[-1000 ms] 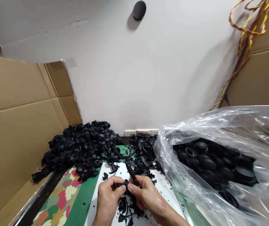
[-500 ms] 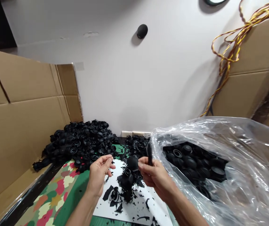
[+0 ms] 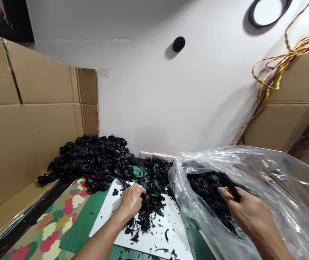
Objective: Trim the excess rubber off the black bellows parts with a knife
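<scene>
My left hand (image 3: 131, 200) rests on a white sheet (image 3: 108, 218), fingers curled onto a heap of black plastic scraps (image 3: 150, 209). What the fingers hold, if anything, is hidden among the scraps. My right hand (image 3: 241, 206) reaches into a clear plastic bag (image 3: 273, 180) full of black round ribbed parts (image 3: 205, 184). Its fingers pinch a thin black tool (image 3: 231, 189) while touching those parts. A large pile of the same black parts (image 3: 92, 162) lies at the back left by the wall.
Cardboard walls (image 3: 21, 126) stand at the left, and a cardboard box (image 3: 286, 119) at the right carries yellow-red wires (image 3: 276, 68). A patterned green mat (image 3: 62, 220) covers the table. A white socket strip (image 3: 154, 156) runs along the wall base.
My right hand swung right, from in front of me into the bag. My left hand, open in the air half a second ago, dropped onto the scrap heap. The view has tilted upward.
</scene>
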A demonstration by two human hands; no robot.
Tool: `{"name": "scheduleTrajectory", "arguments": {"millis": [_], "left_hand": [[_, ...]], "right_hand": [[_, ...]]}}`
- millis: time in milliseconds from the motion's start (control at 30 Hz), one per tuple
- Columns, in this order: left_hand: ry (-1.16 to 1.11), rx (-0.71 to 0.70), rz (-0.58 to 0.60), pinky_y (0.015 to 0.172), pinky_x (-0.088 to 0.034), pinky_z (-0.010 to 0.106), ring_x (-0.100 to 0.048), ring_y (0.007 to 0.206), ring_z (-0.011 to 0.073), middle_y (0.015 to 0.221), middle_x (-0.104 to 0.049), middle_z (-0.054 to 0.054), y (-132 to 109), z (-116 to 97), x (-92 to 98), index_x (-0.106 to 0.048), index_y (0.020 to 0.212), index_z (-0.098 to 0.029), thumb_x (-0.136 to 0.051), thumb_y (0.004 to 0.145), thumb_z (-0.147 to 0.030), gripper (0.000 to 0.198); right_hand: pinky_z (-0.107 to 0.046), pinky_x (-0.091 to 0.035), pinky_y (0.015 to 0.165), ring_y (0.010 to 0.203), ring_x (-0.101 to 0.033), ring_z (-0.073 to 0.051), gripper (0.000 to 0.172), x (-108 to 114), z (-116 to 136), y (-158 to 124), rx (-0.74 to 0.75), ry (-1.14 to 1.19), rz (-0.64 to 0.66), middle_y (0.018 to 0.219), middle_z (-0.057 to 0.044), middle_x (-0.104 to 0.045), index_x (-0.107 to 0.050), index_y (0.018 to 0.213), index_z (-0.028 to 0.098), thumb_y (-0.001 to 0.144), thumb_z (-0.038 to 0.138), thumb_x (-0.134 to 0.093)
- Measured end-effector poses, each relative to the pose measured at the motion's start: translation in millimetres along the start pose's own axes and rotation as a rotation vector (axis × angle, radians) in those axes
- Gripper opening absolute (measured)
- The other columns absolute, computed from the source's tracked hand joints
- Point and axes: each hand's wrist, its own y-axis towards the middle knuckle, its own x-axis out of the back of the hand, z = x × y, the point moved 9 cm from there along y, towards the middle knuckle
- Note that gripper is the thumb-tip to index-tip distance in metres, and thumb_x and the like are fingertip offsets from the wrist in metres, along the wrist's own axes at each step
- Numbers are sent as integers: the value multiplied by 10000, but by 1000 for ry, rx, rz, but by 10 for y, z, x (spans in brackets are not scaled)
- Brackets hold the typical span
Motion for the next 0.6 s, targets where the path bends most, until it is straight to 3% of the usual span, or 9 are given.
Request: {"name": "scheduleTrajectory", "arguments": {"millis": [100, 200, 300, 367, 433, 500, 533, 600], "left_hand": [[-61, 79, 28, 834, -493, 444, -597, 993, 233, 1147, -604, 77, 48, 112, -26, -594, 1098, -169, -595, 853, -247, 257], [-195, 194, 28, 788, -525, 427, -609, 970, 234, 1195, -581, 80, 91, 258, -1, -547, 1175, -172, -557, 879, -302, 323], [-384, 314, 38, 792, -522, 432, -609, 970, 232, 1183, -586, 82, 98, 399, 30, -548, 1171, -168, -564, 876, -293, 321], [-526, 376, 53, 798, -519, 437, -608, 973, 226, 1188, -582, 88, 72, 459, 47, -539, 1180, -172, -560, 879, -289, 323], [-672, 423, 64, 804, -518, 438, -607, 976, 224, 1195, -578, 84, 22, 486, 59, -535, 1187, -176, -558, 880, -292, 329], [-813, 452, 62, 711, -540, 385, -634, 867, 203, 1078, -625, 81, -44, 482, 62, -573, 1106, -149, -560, 878, -290, 269], [-880, 458, 52, 586, -530, 321, -641, 727, 182, 916, -653, 73, -78, 469, 64, -604, 980, -121, -569, 870, -278, 195], [-1008, 450, 31, 386, -398, 213, -568, 481, 128, 608, -593, 15, -143, 425, 58, -576, 724, -122, -580, 851, -227, 165]], "right_hand": [[-339, -405, 521, 607, -616, -296, 249, -6, -9, 13, 86, -15, -51, 624, -98, -701, -700, 671, 224, 645, 455, -611], [-331, -431, 551, 671, -629, -288, 333, -219, 118, -184, 127, 159, -2, 707, -86, -717, -716, 770, 213, 665, 510, -607], [-313, -439, 584, 704, -614, -258, 403, -604, 353, -440, 101, 452, 181, 755, -74, -701, -719, 811, 187, 651, 548, -636], [-287, -384, 485, 532, -529, -193, 477, -893, 494, -589, 24, 654, 331, 584, -34, -609, -714, 819, 156, 653, 595, -629], [-283, -376, 485, 506, -481, -167, 494, -1126, 614, -695, -36, 762, 446, 544, -11, -555, -716, 834, 147, 665, 604, -636], [-297, -408, 549, 583, -508, -181, 492, -1255, 725, -741, -28, 803, 498, 618, -29, -585, -726, 819, 156, 670, 616, -635], [-299, -415, 578, 629, -521, -189, 489, -1284, 774, -744, -2, 804, 500, 673, -41, -609, -732, 807, 165, 673, 624, -630], [-279, -398, 569, 640, -517, -180, 471, -1297, 850, -731, 62, 804, 467, 704, -39, -622, -738, 799, 180, 681, 622, -629]]}}
